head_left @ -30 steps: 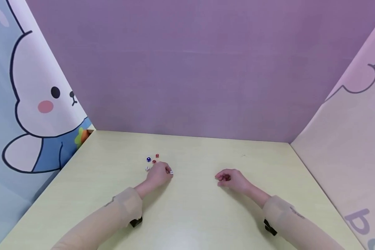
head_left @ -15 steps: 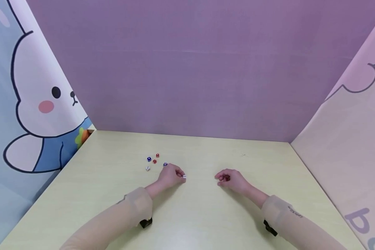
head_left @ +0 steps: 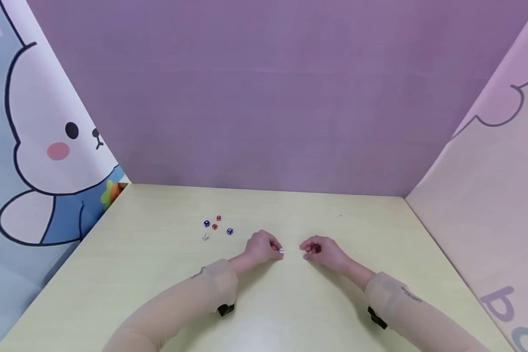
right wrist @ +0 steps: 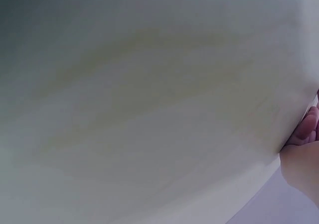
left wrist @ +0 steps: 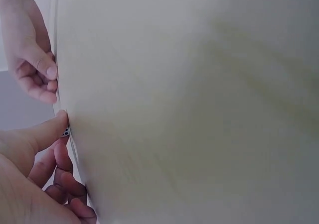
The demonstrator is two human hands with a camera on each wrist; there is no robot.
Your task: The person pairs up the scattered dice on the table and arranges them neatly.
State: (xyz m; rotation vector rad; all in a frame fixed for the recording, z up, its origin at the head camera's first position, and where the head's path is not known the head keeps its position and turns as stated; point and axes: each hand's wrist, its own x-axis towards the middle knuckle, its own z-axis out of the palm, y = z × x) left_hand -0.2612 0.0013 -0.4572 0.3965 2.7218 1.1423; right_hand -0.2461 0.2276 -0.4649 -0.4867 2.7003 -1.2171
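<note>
Between thumb and forefinger my left hand (head_left: pixel 261 247) pinches a white die (head_left: pixel 281 251) just over the table, near its middle. The same die (left wrist: pixel 65 132) shows as a small dotted piece at the fingertips in the left wrist view. Facing it, a short gap to the right, my right hand (head_left: pixel 325 252) rests low on the table with fingers loosely bent, thumb and forefinger apart and nothing seen between them. In the right wrist view only part of that hand (right wrist: pixel 301 159) shows, at the right edge.
Left of my hands lie two red dice (head_left: pixel 218 218), two blue dice (head_left: pixel 207 223) and another white die (head_left: pixel 205 237), loosely grouped on the pale table (head_left: pixel 273 303). A purple panel (head_left: pixel 264 98) stands at the back. Printed cloths (head_left: pixel 35 146) hang on both sides.
My left hand has slid right with the white die, away from the other dice and close to the right hand. A blue die it hid has come into view. The right hand stays put.
</note>
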